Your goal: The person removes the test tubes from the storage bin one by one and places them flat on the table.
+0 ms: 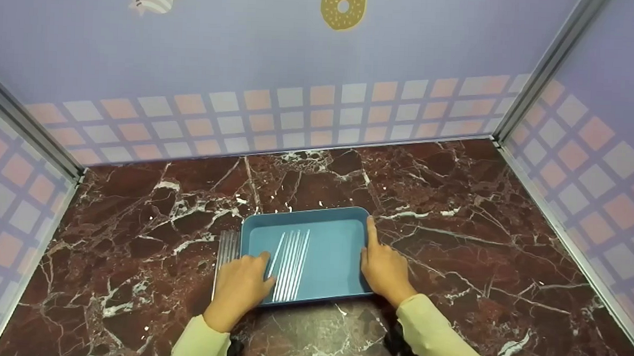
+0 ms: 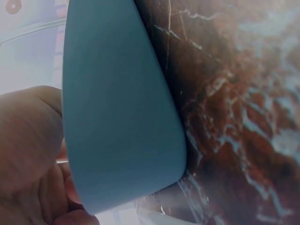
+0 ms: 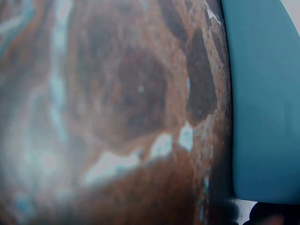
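Two hands on one blue tray (image 1: 329, 259), which sits flat on the marble tabletop (image 1: 470, 222), roughly mid-frame in the head view. Your right hand (image 1: 385, 269) grips the tray's right wall: index stretched forward along the outside of the rim, thumb over the inside. Your left hand (image 1: 243, 282) reaches across the left rim near the front corner, fingers bent inward over the tray. One clear stick (image 1: 277, 254) runs past its index and thumb tips; can't tell if you're pinching it or just touching.

Just right of that, a row of clear sticks (image 1: 292, 265) lies in the tray's left half, side by side, running front to back with a slight slant. More loose sticks (image 1: 229, 245) are on the tabletop just beside the tray's left wall, partly behind your left hand.

Left wrist view: tray's outer wall up close, your hand at its edge. Right wrist view: mostly blurred marble, tray wall at right.

Pale sleeves (image 1: 444, 333) on both arms. Lavender back panel (image 1: 253, 47) has peach and white checks along the bottom, plus a printed donut (image 1: 329, 12).
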